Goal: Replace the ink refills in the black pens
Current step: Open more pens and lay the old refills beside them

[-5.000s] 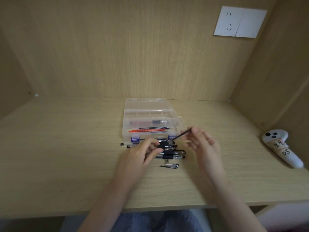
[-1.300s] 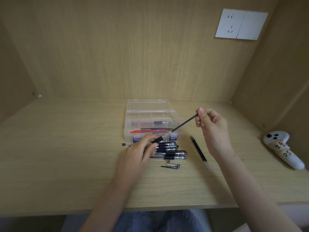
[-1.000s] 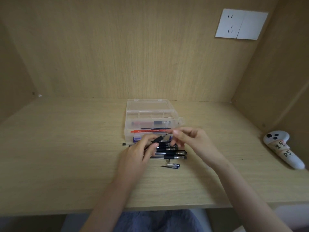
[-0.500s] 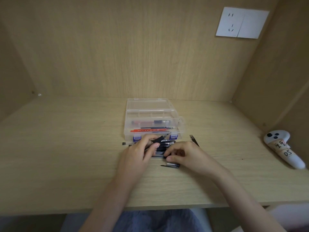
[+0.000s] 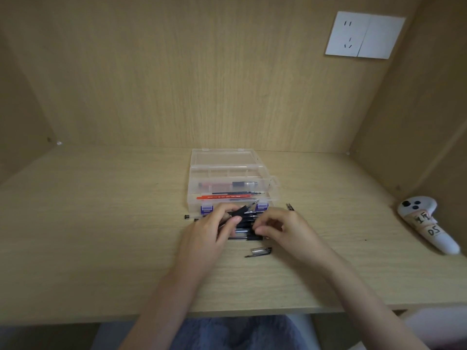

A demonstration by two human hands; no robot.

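Hands meet over a small pile of black pens [image 5: 246,229] at the centre of the wooden bench [image 5: 101,236]. My left hand [image 5: 211,232] pinches a pen's black grip section [image 5: 240,211] between thumb and fingers, its metal tip pointing toward 1 o'clock. My right hand [image 5: 283,227] is curled with fingertips down on the pile; whether it has actually gripped anything I cannot tell.

A clear plastic organiser box [image 5: 228,183] sits open just beyond the pens, at 12 o'clock. Red and dark refills [image 5: 227,197] lie in its near compartment. A loose pen cap [image 5: 259,251] lies near my right hand, at 6 o'clock from the pile. A dark refill [image 5: 290,207], probably the used one, pokes out at 2 o'clock. A white controller [image 5: 427,223] rests far off at 3 o'clock.

The risk, I judge, is a mix-up: the used refill lies close by and could be refitted by mistake. Nudging the pile could also roll small parts toward the bench edge.
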